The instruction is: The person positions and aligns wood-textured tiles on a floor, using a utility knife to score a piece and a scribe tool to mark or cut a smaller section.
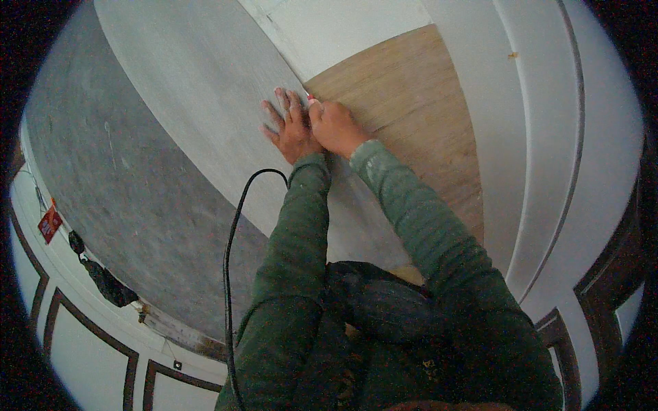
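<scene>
My left hand (293,131) lies flat with its fingers spread on a long light-grey panel (199,89). Powdery dust whitens its fingertips. Close against it, my right hand (336,127) is closed around a small tool (312,101) with a red and pale end; the fingers hide most of it, so its kind does not show. The tool's tip meets the panel's right edge, at the corner where a wood-coloured board (418,96) and a white surface (363,31) come together.
A dark-grey surface (123,144) runs along the left. A black cable (227,267) loops beside my left forearm. Far left hang a red tag (49,222) and a black bundle (110,284). White ledges (510,137) curve along the right; dark-framed panels (89,349) stand at lower left.
</scene>
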`<act>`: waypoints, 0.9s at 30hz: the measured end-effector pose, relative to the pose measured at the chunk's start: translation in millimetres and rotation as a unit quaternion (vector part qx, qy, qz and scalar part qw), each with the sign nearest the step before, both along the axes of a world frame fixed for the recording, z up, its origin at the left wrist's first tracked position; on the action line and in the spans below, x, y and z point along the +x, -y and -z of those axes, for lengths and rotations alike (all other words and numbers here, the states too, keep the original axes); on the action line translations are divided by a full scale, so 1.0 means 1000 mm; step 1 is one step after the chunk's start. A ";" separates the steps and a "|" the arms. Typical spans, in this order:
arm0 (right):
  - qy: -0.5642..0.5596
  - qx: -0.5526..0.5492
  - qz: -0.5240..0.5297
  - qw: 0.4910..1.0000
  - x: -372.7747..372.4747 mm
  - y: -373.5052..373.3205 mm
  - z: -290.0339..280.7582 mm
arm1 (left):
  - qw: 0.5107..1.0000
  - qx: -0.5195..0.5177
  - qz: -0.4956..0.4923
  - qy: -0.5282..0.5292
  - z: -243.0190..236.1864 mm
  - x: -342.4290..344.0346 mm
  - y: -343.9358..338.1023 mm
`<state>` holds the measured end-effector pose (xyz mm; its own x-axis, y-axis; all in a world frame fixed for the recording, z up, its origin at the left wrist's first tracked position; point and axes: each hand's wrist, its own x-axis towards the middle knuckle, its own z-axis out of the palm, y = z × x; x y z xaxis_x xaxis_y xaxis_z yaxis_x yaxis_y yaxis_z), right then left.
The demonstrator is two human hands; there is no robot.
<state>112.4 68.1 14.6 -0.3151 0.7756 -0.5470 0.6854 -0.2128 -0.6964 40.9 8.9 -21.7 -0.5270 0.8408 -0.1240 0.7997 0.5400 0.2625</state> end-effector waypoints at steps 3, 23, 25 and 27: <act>-0.002 0.005 0.017 1.000 0.004 0.001 0.007 | 1.000 -0.006 0.005 0.000 0.000 0.005 -0.002; 0.020 0.048 0.013 0.999 0.005 -0.002 0.003 | 1.000 0.020 0.017 -0.011 0.006 0.006 -0.003; 0.014 0.001 0.011 1.000 0.004 -0.004 -0.003 | 1.000 0.019 0.001 0.011 0.002 0.006 -0.004; 0.018 -0.008 0.017 1.000 0.007 -0.006 -0.005 | 1.000 0.019 0.003 0.012 0.002 0.007 -0.006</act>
<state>118.9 73.8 19.9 -0.2676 0.7766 -0.5703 0.7021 -0.2482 -0.6674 48.3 15.3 -23.6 -0.5195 0.8481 -0.1040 0.7958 0.5246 0.3024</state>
